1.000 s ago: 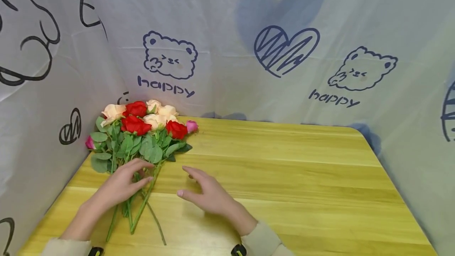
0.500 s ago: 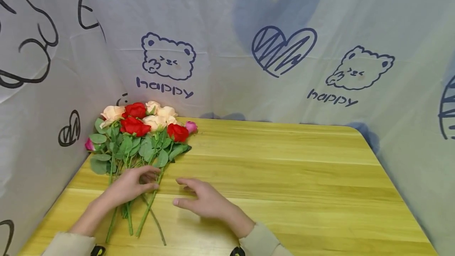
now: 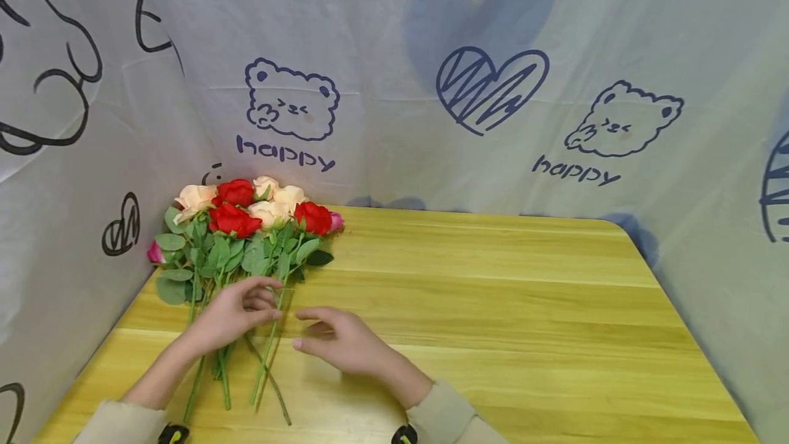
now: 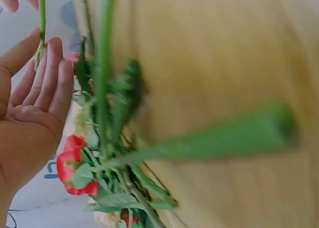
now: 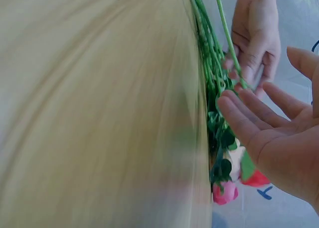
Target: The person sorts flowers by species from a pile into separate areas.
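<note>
While my left hand (image 3: 233, 314) seemingly pinches its stem (image 3: 273, 336), the red rose (image 3: 314, 218) has shifted rightward; my right hand (image 3: 345, 341) hovers beside, fingers apart.

Since one second earlier, the left hand (image 3: 231, 314) has shifted right, together with the stem (image 3: 270, 341) it pinches, whose lower end now sits farther right. The rightmost red rose (image 3: 313, 218) has moved right and slightly away, now partly covering the pink bud (image 3: 337, 222). The right hand (image 3: 348, 341) has moved left, narrowing the gap between the hands.
</note>
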A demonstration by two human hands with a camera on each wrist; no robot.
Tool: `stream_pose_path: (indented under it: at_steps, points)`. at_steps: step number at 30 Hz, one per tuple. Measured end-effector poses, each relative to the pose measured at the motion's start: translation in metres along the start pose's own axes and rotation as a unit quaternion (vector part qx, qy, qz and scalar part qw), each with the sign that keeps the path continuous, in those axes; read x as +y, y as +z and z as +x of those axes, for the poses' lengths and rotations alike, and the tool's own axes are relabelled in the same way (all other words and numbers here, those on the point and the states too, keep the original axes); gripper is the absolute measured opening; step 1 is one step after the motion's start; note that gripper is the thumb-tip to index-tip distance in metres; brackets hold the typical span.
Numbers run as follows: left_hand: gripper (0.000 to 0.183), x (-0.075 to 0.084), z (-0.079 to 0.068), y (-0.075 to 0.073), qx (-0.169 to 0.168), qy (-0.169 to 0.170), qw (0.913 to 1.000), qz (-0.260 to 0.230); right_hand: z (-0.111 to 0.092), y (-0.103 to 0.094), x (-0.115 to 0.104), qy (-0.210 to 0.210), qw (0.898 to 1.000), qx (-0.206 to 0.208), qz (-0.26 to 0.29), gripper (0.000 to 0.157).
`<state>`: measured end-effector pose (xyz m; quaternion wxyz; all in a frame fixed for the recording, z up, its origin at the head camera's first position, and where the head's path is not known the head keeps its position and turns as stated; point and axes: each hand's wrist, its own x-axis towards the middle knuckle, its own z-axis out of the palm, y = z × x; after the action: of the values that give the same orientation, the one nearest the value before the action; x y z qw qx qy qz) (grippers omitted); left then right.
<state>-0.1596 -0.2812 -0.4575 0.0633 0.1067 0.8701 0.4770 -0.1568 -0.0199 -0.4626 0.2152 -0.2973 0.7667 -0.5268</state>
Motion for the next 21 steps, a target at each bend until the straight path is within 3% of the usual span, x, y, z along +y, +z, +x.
stream_pose_path:
  at_steps: [10,14,21]
  points:
    - [0.049,0.032,0.018,0.014,0.077,0.045,0.9954,-0.036,0.004,0.005,-0.005,-0.011,0.992,0.069,0.109,0.033]
    - [0.048,0.043,0.025,0.021,0.112,0.057,0.9902,-0.062,0.005,0.007,-0.005,-0.006,0.989,0.096,0.115,0.03]
    - [0.05,0.053,0.034,0.035,0.151,0.049,0.9804,-0.117,0.005,0.007,-0.003,-0.003,0.977,0.16,0.14,0.025]
